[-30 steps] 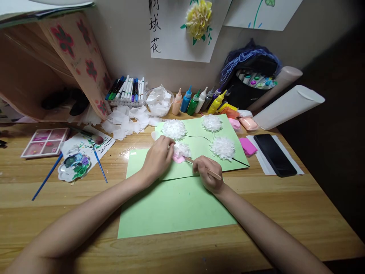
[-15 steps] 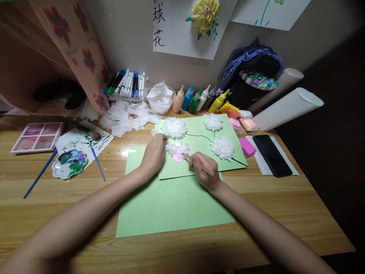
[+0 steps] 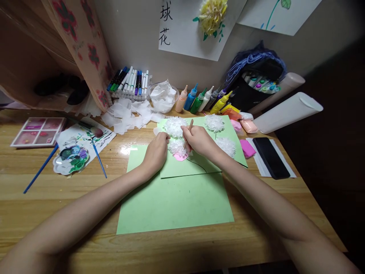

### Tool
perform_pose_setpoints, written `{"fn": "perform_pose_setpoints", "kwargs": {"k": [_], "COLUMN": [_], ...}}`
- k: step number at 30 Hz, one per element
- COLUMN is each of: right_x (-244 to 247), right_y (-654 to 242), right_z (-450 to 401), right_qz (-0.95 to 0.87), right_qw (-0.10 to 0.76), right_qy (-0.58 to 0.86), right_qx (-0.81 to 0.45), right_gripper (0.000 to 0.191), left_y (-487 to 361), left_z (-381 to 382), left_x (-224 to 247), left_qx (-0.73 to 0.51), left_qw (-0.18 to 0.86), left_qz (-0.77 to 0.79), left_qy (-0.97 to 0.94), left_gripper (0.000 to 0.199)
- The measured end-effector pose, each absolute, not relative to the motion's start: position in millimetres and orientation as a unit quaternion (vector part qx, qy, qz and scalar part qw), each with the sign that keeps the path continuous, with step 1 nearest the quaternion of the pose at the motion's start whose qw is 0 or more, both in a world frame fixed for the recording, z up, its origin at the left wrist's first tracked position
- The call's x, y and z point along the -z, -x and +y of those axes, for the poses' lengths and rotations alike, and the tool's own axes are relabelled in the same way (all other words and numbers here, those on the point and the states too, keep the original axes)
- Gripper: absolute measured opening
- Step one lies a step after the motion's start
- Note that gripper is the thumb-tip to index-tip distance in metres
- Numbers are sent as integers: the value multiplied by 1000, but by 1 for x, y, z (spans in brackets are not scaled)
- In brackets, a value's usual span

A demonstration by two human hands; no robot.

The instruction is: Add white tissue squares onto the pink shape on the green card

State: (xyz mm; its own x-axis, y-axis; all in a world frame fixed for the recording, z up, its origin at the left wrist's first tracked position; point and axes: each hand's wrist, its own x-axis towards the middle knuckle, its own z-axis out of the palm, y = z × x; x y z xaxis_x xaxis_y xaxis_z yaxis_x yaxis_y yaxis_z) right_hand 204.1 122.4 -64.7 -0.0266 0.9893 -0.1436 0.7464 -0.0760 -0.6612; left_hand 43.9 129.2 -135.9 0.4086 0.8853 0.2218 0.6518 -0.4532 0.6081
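Note:
My left hand (image 3: 155, 155), fingers curled, rests at the left edge of a green card (image 3: 205, 167); its fingertips are hidden, so whether it holds anything does not show. In my right hand (image 3: 199, 140) is a thin wooden stick (image 3: 187, 142), nearly upright, its lower end at a fluffy white paper flower (image 3: 176, 145). Soft pink material (image 3: 180, 156) shows along that flower's lower edge. Another white flower (image 3: 175, 126) lies just above. Further right are a third flower (image 3: 214, 123) and one partly behind my right wrist. Thin black lines run as stems.
Beneath the card lies a larger green sheet (image 3: 173, 205). Paint bottles (image 3: 196, 102), torn white paper (image 3: 128, 114) and a marker rack (image 3: 129, 85) line the back. A palette (image 3: 71, 160) and brushes lie left; a phone (image 3: 272, 158) and pink clay (image 3: 247, 148) lie right.
My right hand has moved up and slightly left, turning the stick from slanted to nearly upright. More pink shows below the flower. My left hand stays at the card's edge.

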Motion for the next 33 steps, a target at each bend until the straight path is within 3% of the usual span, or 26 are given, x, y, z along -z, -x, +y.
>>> {"fn": "perform_pose_setpoints", "kwargs": {"k": [4, 11, 14, 19, 25, 33], "right_x": [65, 77, 89, 103, 107, 123], "right_y": [-209, -229, -235, -233, -234, -244], "right_z": [117, 69, 57, 52, 44, 28], "right_qz": [-660, -584, -554, -573, -672, -708], "right_qw": [217, 441, 494, 474, 453, 491], "right_qy": [642, 581, 563, 560, 528, 487], "right_qx": [-323, -356, -364, -366, -254, -147], "right_gripper": [54, 44, 43, 42, 43, 40], "left_y": [-44, -44, -43, -42, -42, -46], "left_z": [129, 129, 128, 129, 124, 115], "left_x": [134, 134, 134, 135, 128, 116], "left_qx": [-258, -251, -259, -264, -280, -286], "left_qw": [230, 238, 246, 253, 245, 88], "left_qz": [481, 489, 489, 485, 482, 275], "left_qy": [-806, -800, -796, -795, -793, -914], "left_gripper": [15, 17, 17, 18, 17, 14]}}
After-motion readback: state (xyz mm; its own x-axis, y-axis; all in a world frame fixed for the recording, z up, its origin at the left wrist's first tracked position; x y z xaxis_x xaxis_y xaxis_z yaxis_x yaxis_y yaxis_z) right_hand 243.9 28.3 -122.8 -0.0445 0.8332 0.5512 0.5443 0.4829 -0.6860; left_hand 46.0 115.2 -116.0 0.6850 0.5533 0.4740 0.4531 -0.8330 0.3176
